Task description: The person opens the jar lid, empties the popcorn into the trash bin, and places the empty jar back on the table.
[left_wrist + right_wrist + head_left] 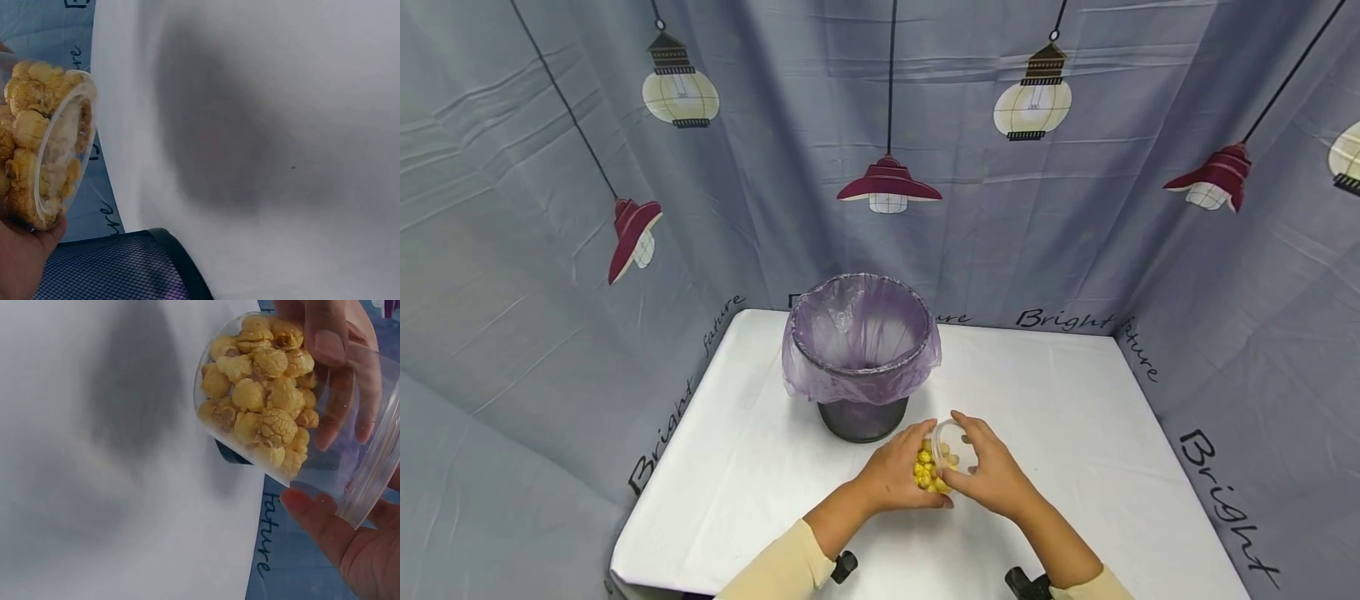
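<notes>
A clear plastic jar (pixel 347 465) of yellow popcorn (pixel 250 394) is held tilted over the table, its base toward the near side. My left hand (pixel 891 475) grips the jar round its side, fingers spread along the wall. At the mouth end, my right hand (pixel 996 471) holds the clear round lid (pixel 953 442) by its edge, thumb and fingers on opposite sides. In the right wrist view the ridged rim lies between the right fingers (pixel 325 528). The left wrist view shows the popcorn heaped against the jar's base (pixel 65 144).
A black mesh bin (pixel 861 421) lined with a purple bag (pixel 805 371) stands just beyond the hands, to the left. The white table (pixel 1075 417) is bounded by a grey-blue curtain (pixel 790 167) behind and at both sides. Black wrist mounts (pixel 1026 583) show near the front.
</notes>
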Available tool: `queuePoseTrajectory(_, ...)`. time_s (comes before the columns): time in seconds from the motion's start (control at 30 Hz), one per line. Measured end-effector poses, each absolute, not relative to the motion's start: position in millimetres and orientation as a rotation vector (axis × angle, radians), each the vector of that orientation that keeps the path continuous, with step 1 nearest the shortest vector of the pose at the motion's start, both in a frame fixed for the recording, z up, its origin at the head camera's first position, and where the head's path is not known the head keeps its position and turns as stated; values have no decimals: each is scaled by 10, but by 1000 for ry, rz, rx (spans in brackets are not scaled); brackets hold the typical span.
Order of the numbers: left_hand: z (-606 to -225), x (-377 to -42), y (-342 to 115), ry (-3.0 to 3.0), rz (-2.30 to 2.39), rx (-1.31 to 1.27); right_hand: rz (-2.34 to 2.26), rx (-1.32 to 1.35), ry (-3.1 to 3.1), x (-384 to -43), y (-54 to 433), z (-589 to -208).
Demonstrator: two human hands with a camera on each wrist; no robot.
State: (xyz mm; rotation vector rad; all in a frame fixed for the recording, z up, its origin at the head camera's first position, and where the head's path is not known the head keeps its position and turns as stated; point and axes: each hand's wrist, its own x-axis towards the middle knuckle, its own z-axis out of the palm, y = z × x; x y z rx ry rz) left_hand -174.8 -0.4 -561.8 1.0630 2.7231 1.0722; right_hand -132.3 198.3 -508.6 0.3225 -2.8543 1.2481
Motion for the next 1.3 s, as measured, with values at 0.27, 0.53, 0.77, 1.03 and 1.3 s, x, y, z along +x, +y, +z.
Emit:
queuePoseTrajectory(0.27, -5559, -1750, 45, 2755, 1004, 1059, 1109, 266, -2913, -1311, 1980, -5082)
queuePoseTrajectory(0.53, -5545, -1766, 25, 2678, 914, 1083, 1051, 221, -3024, -1274, 2003, -4997)
queuePoseTrajectory(0.77, -5543, -1830, -25, 2549, 1017, 1178, 1018, 297, -3000, -1226, 1961, -4947)
queuePoseTrajectory(1.03, -5514, -1863, -15, 2465, 1027, 1232, 858, 437, -2959, -1130, 1954, -4935)
queuePoseTrajectory(1.3, -5550, -1852, 17, 2419, 987, 1306, 798, 540, -2931, -1028, 1974, -4955)
